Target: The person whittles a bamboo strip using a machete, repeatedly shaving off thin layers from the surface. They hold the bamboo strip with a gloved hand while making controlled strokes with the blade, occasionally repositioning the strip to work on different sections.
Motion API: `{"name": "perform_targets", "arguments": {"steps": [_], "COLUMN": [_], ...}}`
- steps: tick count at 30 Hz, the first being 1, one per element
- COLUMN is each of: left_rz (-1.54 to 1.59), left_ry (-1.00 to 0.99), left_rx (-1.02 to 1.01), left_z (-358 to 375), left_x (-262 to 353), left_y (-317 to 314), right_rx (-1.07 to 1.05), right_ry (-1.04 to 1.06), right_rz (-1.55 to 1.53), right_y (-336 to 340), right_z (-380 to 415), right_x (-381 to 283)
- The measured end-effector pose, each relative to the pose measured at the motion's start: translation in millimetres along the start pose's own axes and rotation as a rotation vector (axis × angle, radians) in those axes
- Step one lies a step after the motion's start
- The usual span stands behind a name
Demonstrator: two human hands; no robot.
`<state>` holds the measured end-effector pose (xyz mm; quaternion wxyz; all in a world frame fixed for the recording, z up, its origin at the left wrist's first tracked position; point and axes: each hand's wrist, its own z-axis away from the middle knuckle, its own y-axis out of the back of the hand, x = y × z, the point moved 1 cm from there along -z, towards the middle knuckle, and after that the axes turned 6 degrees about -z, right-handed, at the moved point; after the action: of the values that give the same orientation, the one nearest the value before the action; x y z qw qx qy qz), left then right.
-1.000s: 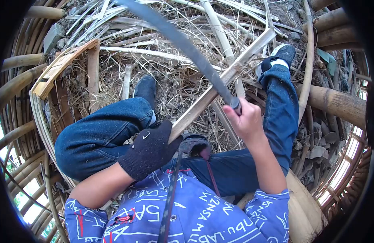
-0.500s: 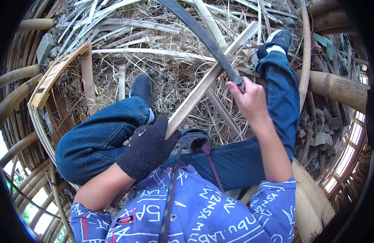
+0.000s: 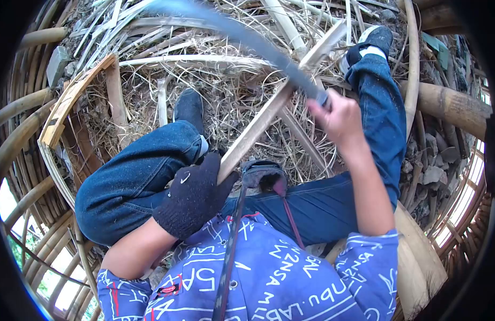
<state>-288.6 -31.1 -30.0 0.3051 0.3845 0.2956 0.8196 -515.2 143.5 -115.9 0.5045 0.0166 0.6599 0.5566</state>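
My left hand (image 3: 194,198), in a dark knitted glove, is closed around the near end of a split bamboo strip (image 3: 256,126). The strip slants away from me to the upper right, over the ground litter. Bare, my right hand (image 3: 339,119) grips the handle of a long curved machete (image 3: 247,40). Its blade crosses over the strip and points to the upper left, smeared by motion toward the tip. Most of the handle is hidden inside my fingers.
Shavings and bamboo slivers (image 3: 226,101) cover the ground between my legs. A curved bamboo piece (image 3: 76,99) stands at the left. Thick bamboo poles (image 3: 448,107) run along the right, near broken stones (image 3: 433,175). A dark strap (image 3: 229,257) hangs down my front.
My right hand and the machete have moved slightly right, and the blade tip has swung to the left. My left hand still holds the strip in nearly the same place.
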Motion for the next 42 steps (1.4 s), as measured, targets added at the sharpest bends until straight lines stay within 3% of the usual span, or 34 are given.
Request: {"name": "perform_targets", "arguments": {"steps": [3, 7, 9, 11, 14, 17, 19, 22, 26, 28, 31, 32, 34, 35, 37, 38, 40, 42], "left_rz": [-0.004, 0.064, 0.044, 0.024, 0.100, 0.356, 0.831, 0.657, 0.687, 0.167, 0.114, 0.112, 0.389, 0.386, 0.256, 0.259, 0.397, 0.379], "left_ry": [0.006, 0.026, 0.049, 0.065, 0.055, 0.103, 0.392, 0.275, 0.297, -0.314, -0.402, -0.403, 0.073, 0.071, -0.262, -0.275, 0.052, 0.001], "left_rx": [-0.027, 0.015, 0.002, 0.004, 0.000, -0.039, -0.374, -0.364, -0.421, -0.043, 0.090, 0.083, -0.247, -0.253, -0.043, -0.043, -0.156, -0.123], "left_z": [0, -5, -4, -7, -11, -9, -11, -11, -10, -8, -6, -4, -2, 0, 1, -3, -7, -12], "left_x": [-1, 0, -1, -3, -6, -5, 2, -11, -19, -22, -16, -8, 3, 0, -8, -7, -6, -6], "left_y": [-3, 0, 1, 2, -3, -1, 11, 2, -12, -21, -19, -14, -5, -9, -17, -16, -14, -9], "right_rx": [0.046, -0.005, -0.034, -0.030, -0.009, 0.019, -0.072, -0.125, -0.141, -0.142, -0.131, -0.133, -0.076, -0.097, -0.019, -0.012, -0.045, -0.147], "right_ry": [-0.176, 0.072, 0.078, -0.093, -0.085, -0.056, -0.115, -0.030, 0.151, 0.226, 0.211, 0.173, 0.087, -0.081, -0.153, -0.160, -0.174, -0.147], "right_rz": [-0.049, -0.135, -0.048, -0.067, -0.115, -0.165, -0.328, -0.376, -0.282, -0.148, -0.091, -0.076, -0.052, -0.072, -0.146, -0.162, -0.272, -0.381], "right_y": [9, 2, -1, 2, -3, -8, -5, -3, -10, -12, -15, -17, -12, -4, 6, 10, 10, 0], "right_z": [-5, 18, 13, 2, 4, 12, 17, 25, 32, 34, 34, 33, 24, 16, 7, 8, 14, 26], "right_x": [0, -31, -25, -10, -10, -26, -40, -59, -75, -81, -73, -63, -39, -29, -6, -8, -27, -57]}}
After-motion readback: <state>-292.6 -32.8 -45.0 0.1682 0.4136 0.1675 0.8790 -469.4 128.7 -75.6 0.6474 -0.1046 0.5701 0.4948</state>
